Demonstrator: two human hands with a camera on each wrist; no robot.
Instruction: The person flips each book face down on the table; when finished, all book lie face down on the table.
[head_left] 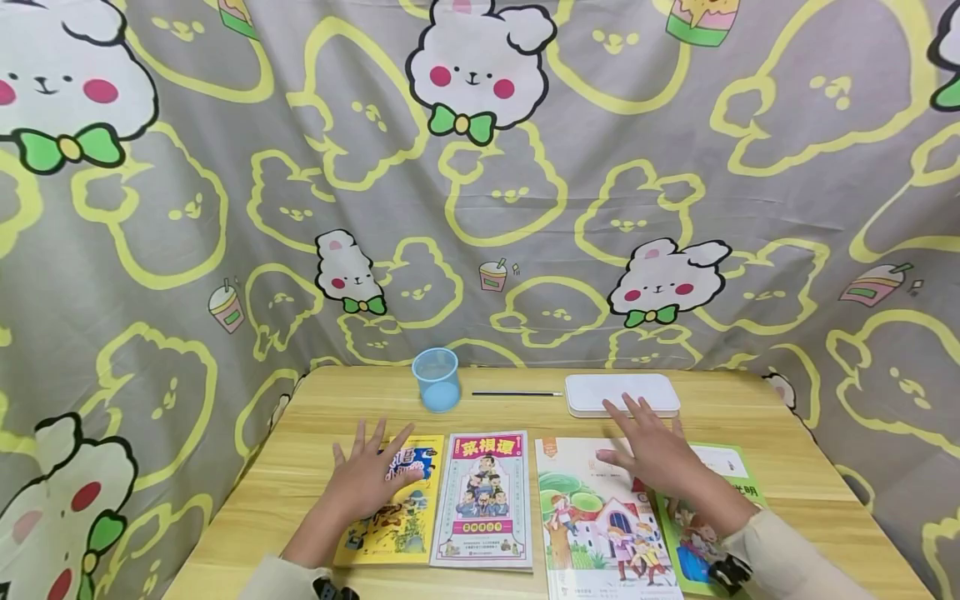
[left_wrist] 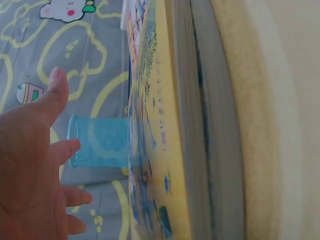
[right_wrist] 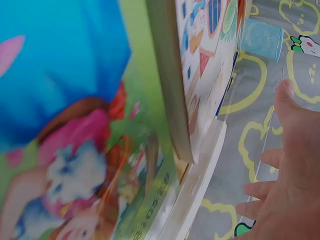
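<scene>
My left hand [head_left: 367,477] is spread above a yellow book [head_left: 397,537]. In the left wrist view, a gap separates that hand [left_wrist: 30,170] from the cover, and a second page-like edge shows under the yellow one. My right hand [head_left: 651,450], fingers spread, hovers over the upper part of a large white illustrated book [head_left: 588,525] and a green book [head_left: 690,542]. Nothing is held in it, as the right wrist view shows of the hand [right_wrist: 297,170]. Between the hands lies a pink-bordered book [head_left: 483,500] with cartoon figures.
At the back of the wooden table [head_left: 360,392] stands a blue mesh pen cup [head_left: 437,385]. A dark pencil [head_left: 517,393] lies beside it, left of a flat white case [head_left: 611,392]. A grey patterned curtain [head_left: 525,192] hangs behind and along the sides.
</scene>
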